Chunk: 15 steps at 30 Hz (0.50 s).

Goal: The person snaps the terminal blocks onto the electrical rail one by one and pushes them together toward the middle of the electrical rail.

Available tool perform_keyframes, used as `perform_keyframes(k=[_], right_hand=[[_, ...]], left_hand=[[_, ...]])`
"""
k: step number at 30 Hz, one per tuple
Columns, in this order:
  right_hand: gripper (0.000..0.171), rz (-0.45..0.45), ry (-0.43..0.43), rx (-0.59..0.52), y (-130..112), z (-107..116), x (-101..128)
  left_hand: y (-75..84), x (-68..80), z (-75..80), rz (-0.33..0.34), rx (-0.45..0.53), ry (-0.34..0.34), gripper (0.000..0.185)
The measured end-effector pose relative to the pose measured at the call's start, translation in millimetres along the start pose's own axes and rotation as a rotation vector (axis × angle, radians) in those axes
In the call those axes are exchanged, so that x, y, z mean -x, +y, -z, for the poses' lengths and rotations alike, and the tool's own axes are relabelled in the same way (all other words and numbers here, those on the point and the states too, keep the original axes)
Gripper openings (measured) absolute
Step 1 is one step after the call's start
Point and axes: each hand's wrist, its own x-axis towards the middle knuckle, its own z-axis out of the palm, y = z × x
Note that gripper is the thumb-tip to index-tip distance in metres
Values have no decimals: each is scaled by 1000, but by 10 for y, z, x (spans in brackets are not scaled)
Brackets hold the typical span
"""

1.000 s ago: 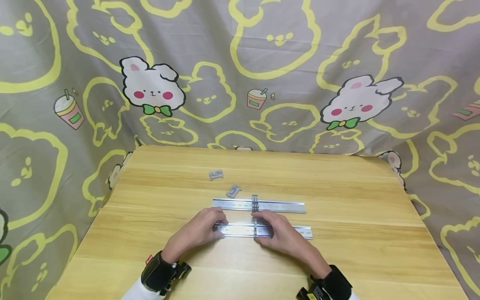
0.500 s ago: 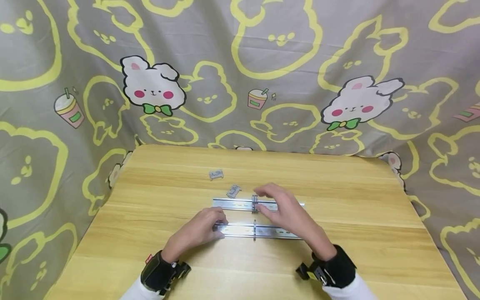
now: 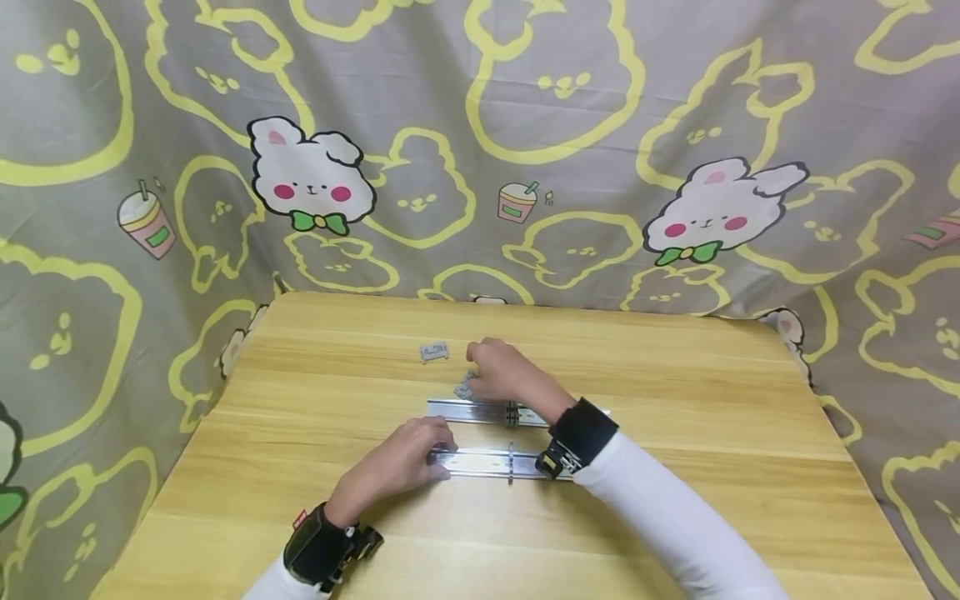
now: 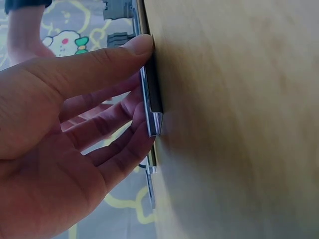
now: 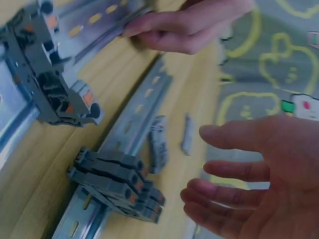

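Observation:
My left hand (image 3: 405,454) pinches the left end of the nearer slotted metal DIN rail (image 3: 480,463) between thumb and fingers. One grey terminal block (image 5: 50,69) with orange spots sits across that rail. On the farther DIN rail (image 3: 459,410) stands a small row of grey terminal blocks (image 5: 119,184). Over a loose terminal block (image 3: 463,388) behind the rails reaches my right hand (image 3: 501,371), partly covering it in the head view. In the right wrist view its fingers (image 5: 224,193) are spread apart from the thumb and hold nothing.
Another loose terminal block (image 3: 434,352) lies flat farther back on the wooden table (image 3: 712,467). A patterned curtain (image 3: 420,100) hangs behind the table and along both sides. My right forearm passes over the right part of both rails.
My right hand has left the block on the nearer rail, passed over the farther rail's row, and moved back and left to the loose terminal block. My left hand keeps its place.

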Motion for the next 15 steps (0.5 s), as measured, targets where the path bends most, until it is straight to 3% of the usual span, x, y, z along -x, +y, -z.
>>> perform_keyframes(k=[4,9,15], right_hand=[[19,-27,-41,60,-46,-55,-129],[23,-98,-88,95,-70,-158,-273],[22,-120,-91,175,-100,-275,-395]], left_hand=[[-13,3,-12,-10,-3,-1,24],[-32,0,-16,-20,-13,0,25],[-49,-8,-9,-34,-21,6,25]])
